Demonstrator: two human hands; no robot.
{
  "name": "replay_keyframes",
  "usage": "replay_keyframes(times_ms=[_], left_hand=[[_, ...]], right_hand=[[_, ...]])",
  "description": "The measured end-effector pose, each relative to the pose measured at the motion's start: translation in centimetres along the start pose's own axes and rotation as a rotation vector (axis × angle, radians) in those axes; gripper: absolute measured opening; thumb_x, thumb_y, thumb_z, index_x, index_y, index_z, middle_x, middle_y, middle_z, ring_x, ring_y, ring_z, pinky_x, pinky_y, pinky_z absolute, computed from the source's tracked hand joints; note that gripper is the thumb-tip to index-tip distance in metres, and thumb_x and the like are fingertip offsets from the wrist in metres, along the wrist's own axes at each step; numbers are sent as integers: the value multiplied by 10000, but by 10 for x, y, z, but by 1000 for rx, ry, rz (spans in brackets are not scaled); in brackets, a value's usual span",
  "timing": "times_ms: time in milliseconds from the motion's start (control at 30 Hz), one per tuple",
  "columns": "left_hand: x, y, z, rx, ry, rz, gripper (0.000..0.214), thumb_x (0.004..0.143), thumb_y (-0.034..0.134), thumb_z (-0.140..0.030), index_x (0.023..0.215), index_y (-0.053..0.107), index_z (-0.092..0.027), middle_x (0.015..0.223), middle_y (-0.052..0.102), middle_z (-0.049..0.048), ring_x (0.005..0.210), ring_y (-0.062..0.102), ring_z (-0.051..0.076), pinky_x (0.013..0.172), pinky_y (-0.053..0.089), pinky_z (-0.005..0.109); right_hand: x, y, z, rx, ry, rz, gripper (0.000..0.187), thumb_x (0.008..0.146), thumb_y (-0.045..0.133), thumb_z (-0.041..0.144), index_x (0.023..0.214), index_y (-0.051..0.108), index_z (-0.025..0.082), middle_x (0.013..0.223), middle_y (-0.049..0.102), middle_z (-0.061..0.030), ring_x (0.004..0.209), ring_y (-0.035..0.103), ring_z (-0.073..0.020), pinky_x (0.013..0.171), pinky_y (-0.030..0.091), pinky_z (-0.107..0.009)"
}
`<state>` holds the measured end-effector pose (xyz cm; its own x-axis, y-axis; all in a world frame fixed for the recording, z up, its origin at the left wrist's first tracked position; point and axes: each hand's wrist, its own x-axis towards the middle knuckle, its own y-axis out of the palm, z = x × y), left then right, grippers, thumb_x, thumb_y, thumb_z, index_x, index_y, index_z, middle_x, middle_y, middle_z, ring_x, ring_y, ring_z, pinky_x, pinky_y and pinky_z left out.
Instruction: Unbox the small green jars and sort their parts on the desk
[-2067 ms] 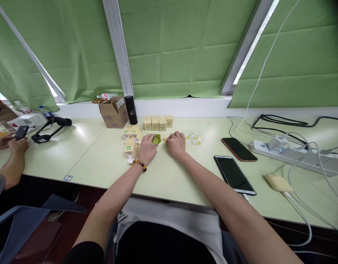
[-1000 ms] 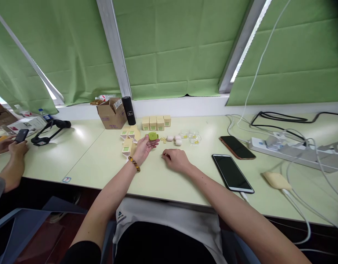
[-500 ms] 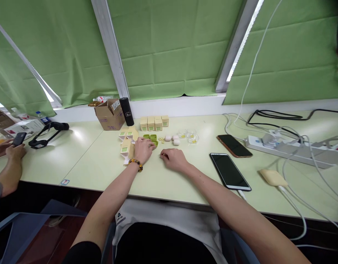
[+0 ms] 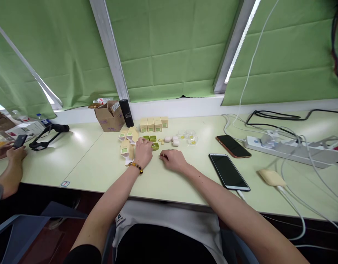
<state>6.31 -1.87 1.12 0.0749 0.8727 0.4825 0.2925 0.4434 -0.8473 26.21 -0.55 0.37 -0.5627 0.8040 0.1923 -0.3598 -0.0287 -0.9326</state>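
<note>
Olive-green square plastic cups [image 4: 152,138] sit on the pale, glossy counter [image 4: 169,187] in the head view, two side by side farther back and a nearer olive-green cup [image 4: 155,146] just in front of them. The left hand [image 4: 143,152], with an amber-and-dark beaded bracelet [image 4: 135,167] at its wrist, lies palm down with its fingertips at the left edge of that nearer cup. Its fingers hide part of the edge, so I cannot tell whether they grip it or only touch it. The two hands are apart. The right hand [image 4: 173,160] rests on the counter, loosely curled, thumb near forefinger; whether anything is pinched there is too small to make out.

Small yellow pieces [image 4: 161,140] lie just right of the cups, then pinkish-white rounded blocks [image 4: 175,142] and clear round plastic containers [image 4: 191,138] with yellow inside. Cream cardboard boxes with open flaps [image 4: 127,148] stand left of the left hand.

Judging by looks, the cups should be light and fairly stiff, perhaps a little slippery, and unlikely to break. Opposite outer walls, just below the rim, seem the best hold.
</note>
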Motion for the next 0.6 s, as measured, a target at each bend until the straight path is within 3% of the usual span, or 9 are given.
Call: replay_keyframes(times_ms=[167,333,467,600], left_hand=[[-6,-7,-15,151,61,-26,348,910,543,-76,1169,730,-215,1303,622,169,1353,386,373,1082,394,523],[-7,-5,-21,165,110,32,332,952,486,-91,1133,742,-199,1188,652,170,1265,446,358,990,439,489],[-7,0,-16,151,64,84,277,960,508,-122,1041,754,-219,1066,682,172,1208,493,360,980,430,505],[-6,-1,-11,216,12,67,271,955,512,-123,1091,731,-206,1096,699,177,1221,497,362,983,419,500]], right_hand=[[-1,0,0,10,-3,-7,237,1022,529,277,1081,758,256,1059,812,-38,931,728,-208,682,380,-289],[-1,3,-3,53,-48,-93,291,1021,542,274,1244,729,268,1219,770,-52,981,722,-202,692,432,-282],[1,4,-5,39,-160,-126,334,990,582,215,1289,726,251,1336,723,-82,1160,670,-231,886,501,-318],[3,6,-7,43,-333,-94,354,992,540,146,1273,732,243,1427,693,-73,1223,618,-249,1033,471,-389]])
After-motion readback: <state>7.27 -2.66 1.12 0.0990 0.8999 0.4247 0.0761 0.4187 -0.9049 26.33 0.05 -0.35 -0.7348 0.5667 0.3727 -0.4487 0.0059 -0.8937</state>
